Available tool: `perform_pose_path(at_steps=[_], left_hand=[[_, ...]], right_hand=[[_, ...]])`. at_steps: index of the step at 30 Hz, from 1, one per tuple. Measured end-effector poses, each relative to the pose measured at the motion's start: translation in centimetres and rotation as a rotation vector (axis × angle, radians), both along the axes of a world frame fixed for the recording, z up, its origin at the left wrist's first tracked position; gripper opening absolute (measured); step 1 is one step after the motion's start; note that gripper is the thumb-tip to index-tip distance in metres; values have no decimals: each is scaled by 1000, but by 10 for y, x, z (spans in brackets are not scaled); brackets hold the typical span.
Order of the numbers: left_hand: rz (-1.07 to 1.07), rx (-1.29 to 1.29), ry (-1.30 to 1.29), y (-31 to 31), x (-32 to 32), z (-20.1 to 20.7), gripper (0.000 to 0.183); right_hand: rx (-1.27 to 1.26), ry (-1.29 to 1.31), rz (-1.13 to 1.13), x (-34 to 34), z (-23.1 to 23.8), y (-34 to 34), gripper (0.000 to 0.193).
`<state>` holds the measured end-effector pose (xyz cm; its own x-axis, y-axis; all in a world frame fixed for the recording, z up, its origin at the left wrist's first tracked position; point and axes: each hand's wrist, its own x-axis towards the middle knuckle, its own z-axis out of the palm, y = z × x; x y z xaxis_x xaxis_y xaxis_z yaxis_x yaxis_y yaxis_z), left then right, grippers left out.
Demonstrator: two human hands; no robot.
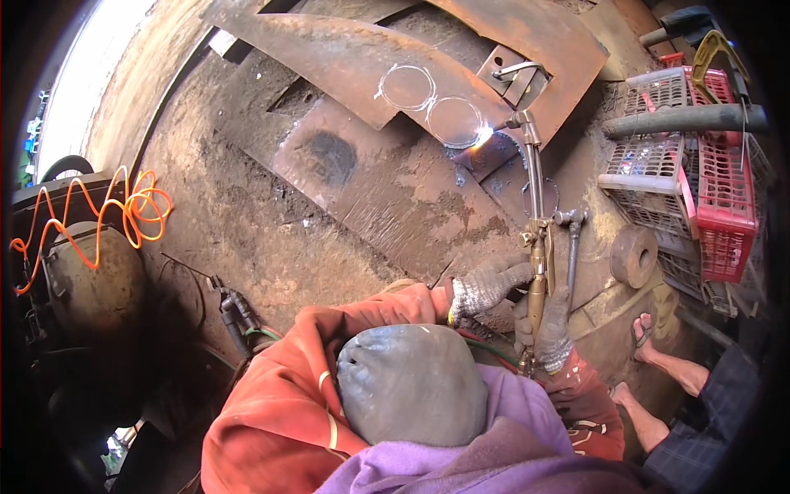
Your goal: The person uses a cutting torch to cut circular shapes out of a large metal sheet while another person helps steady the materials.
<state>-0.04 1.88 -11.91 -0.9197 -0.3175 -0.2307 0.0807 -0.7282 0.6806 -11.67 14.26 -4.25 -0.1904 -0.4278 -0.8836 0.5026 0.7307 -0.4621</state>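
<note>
Head view: both gloved hands are clamped on the cutting torch [536, 247], left hand [485, 288] forward, right hand [550, 329] behind. Its flame [484, 136] bites the rusty steel plate [362, 66] beside the chalked circles [432, 103]; best to trace the line slowly and steadily

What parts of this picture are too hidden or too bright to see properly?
All in the head view:
- Torch tip: lost in the flame's white glare, so the cut on the rusty steel plate cannot be made out.
- Right hand: its palm is hidden behind the cutting torch.
- Left hand: glove covers the fingers.
- Crates: contents too small.
- Bystander's feet: body cut off by the edge.
</note>
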Motion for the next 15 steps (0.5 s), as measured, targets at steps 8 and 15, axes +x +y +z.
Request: perform_pose_path(at_steps=[8, 15], left_hand=[[3, 45, -39, 1, -1, -1, 35], [-52, 27, -86, 0, 2, -2, 33]], right_hand=[[-34, 31, 37, -2, -7, 3, 81], [-29, -4, 19, -5, -17, 10, 80]])
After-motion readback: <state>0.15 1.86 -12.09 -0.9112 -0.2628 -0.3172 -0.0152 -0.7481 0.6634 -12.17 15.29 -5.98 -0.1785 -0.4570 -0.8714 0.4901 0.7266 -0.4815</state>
